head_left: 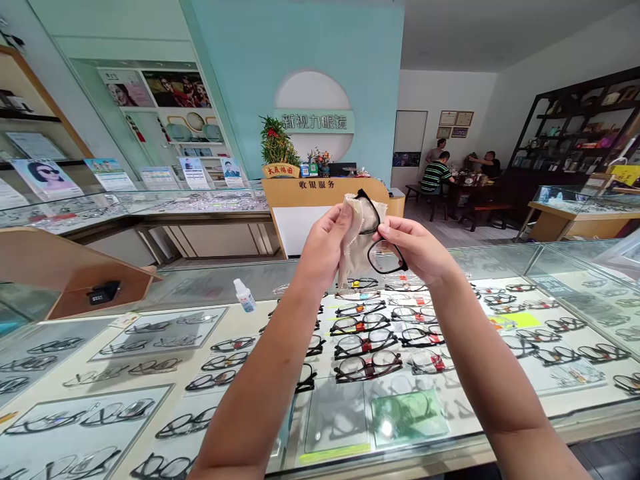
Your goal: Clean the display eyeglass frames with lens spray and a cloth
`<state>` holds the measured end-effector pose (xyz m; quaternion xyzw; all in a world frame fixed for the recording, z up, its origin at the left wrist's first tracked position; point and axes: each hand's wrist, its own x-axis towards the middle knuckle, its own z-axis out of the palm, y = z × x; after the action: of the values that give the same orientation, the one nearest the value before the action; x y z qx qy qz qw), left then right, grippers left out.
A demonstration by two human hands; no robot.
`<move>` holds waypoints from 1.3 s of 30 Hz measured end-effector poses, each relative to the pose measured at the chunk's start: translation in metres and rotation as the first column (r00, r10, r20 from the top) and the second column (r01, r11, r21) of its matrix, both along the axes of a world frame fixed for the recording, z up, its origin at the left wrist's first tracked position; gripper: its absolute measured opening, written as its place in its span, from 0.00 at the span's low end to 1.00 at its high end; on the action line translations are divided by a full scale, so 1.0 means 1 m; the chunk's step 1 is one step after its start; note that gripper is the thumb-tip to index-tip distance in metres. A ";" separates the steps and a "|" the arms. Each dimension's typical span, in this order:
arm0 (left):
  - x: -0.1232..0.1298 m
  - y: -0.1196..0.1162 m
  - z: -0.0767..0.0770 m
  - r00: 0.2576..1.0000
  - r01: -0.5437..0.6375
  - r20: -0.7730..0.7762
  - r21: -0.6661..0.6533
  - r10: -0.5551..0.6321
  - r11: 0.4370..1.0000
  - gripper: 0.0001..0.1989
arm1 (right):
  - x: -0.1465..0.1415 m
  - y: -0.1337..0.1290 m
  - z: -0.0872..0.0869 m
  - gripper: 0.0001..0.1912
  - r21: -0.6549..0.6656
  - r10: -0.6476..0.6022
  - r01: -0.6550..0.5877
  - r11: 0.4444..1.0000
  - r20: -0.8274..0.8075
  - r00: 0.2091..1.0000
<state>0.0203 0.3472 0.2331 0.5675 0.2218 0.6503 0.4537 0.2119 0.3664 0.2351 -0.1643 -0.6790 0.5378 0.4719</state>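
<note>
Black-framed eyeglasses (pixel 388 257) are held up above the glass counter, tilted, one lens higher than the other. My left hand (pixel 327 243) is closed on a beige cleaning cloth (pixel 354 257), which wraps around the upper lens. At the bridge, the fingers of my right hand (pixel 413 245) pinch the frame; the lower lens hangs uncovered below them. Part of the upper lens is hidden by the cloth. A small white spray bottle (pixel 245 295) stands on the counter, left of my hands.
Rows of eyeglasses (pixel 367 365) lie inside the glass display counter (pixel 200 283) below my arms. A green sheet (pixel 410 419) lies near its front edge. Ahead is a cashier desk (pixel 330 189) with a potted plant (pixel 278 143). Several people sit or stand around a table (pixel 470 180) at the back right.
</note>
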 end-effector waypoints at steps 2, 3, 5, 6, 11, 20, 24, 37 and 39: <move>-0.003 0.001 0.000 1.000 -0.013 -0.015 0.004 0.013 1.000 0.22 | 0.001 0.000 0.000 0.19 0.013 -0.013 0.013 1.000 0.008 1.000; -0.004 0.001 0.000 0.999 -0.024 -0.024 0.009 0.024 1.000 0.22 | 0.001 0.000 0.001 0.19 0.018 -0.016 0.016 1.000 0.012 1.000; -0.006 0.000 0.002 0.998 -0.044 -0.034 0.015 0.044 0.999 0.22 | 0.002 0.000 0.001 0.18 0.034 -0.019 0.019 0.999 0.009 1.000; -0.006 -0.001 0.003 0.998 -0.048 -0.029 0.009 0.048 0.999 0.23 | 0.001 0.000 0.001 0.18 0.042 -0.017 0.017 0.999 0.007 1.000; -0.001 -0.009 0.007 0.999 -0.040 -0.006 -0.093 0.040 0.995 0.29 | -0.001 -0.001 0.001 0.18 0.052 0.019 -0.019 0.998 0.003 1.000; 0.000 -0.009 0.005 0.994 -0.036 -0.107 -0.011 0.035 0.999 0.20 | -0.001 -0.002 0.000 0.19 0.011 0.037 -0.037 0.999 0.014 0.999; 0.004 -0.005 0.000 0.992 -0.083 -0.086 0.076 0.089 0.994 0.19 | -0.003 0.000 -0.001 0.21 -0.022 0.039 -0.038 0.999 0.045 0.998; -0.007 -0.006 0.006 0.991 0.079 -0.109 -0.038 -0.083 0.996 0.20 | 0.014 -0.010 0.011 0.19 0.144 -0.022 0.008 0.990 0.095 0.995; -0.007 -0.008 0.008 0.992 0.077 -0.101 -0.045 -0.081 0.996 0.19 | 0.014 -0.011 0.013 0.19 0.131 -0.036 0.026 0.991 0.077 0.996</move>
<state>0.0131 0.3389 0.2407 0.5992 0.2356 0.5970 0.4786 0.2255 0.3553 0.2480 -0.1651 -0.7281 0.4782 0.4625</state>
